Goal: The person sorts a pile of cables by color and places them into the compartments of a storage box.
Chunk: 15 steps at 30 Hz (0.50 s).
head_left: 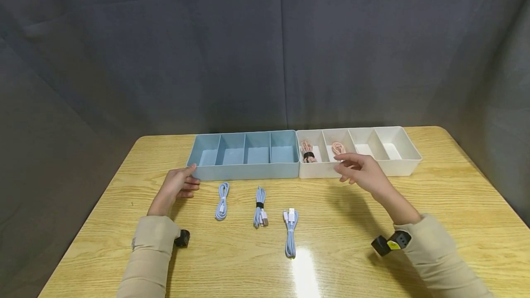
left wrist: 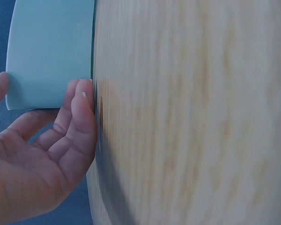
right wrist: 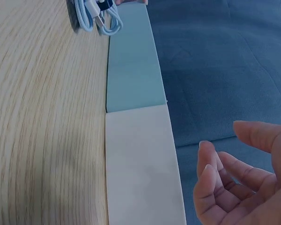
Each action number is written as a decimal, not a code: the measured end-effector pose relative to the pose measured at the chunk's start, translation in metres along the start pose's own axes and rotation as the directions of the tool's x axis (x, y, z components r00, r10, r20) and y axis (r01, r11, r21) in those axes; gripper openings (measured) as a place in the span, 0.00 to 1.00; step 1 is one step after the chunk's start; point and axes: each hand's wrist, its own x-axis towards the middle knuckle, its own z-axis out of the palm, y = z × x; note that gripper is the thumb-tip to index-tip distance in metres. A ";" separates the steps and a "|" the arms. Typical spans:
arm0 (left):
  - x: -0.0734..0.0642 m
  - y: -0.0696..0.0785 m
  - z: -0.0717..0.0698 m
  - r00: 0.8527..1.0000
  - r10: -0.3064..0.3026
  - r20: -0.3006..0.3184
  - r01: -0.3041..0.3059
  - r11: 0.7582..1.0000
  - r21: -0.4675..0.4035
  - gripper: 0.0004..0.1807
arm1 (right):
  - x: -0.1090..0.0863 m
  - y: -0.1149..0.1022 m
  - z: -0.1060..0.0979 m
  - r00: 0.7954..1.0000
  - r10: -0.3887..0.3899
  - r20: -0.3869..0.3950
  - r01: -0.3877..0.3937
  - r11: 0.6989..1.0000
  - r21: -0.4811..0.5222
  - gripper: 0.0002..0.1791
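Note:
My left hand [head_left: 178,185] is at the front left corner of the blue divided box [head_left: 244,172]. In the left wrist view its thumb touches the upper edge and its loosely bent fingertips rest by the lower corner. My right hand [head_left: 361,173] is raised over the front wall of the white divided box [head_left: 397,168], fingers loosely curved around nothing. Just beyond its fingertips, a coiled pink cable [head_left: 338,148] lies in the second compartment from the left. Another pink cable [head_left: 307,149], bound with a black strap, sits in the leftmost compartment.
Three bundled light-blue cables lie on the wooden table [head_left: 331,233] before the boxes: a left one [head_left: 222,200], a black-strapped middle one [head_left: 259,206], and a right one [head_left: 291,233] nearest me. The boxes stand end to end before a dark curtain [head_left: 232,59].

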 end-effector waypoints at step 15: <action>0.002 -0.003 -0.003 1.000 -0.004 0.024 0.005 0.999 -0.042 0.39 | -0.002 -0.009 0.017 0.998 -0.038 0.053 0.037 0.999 0.033 0.20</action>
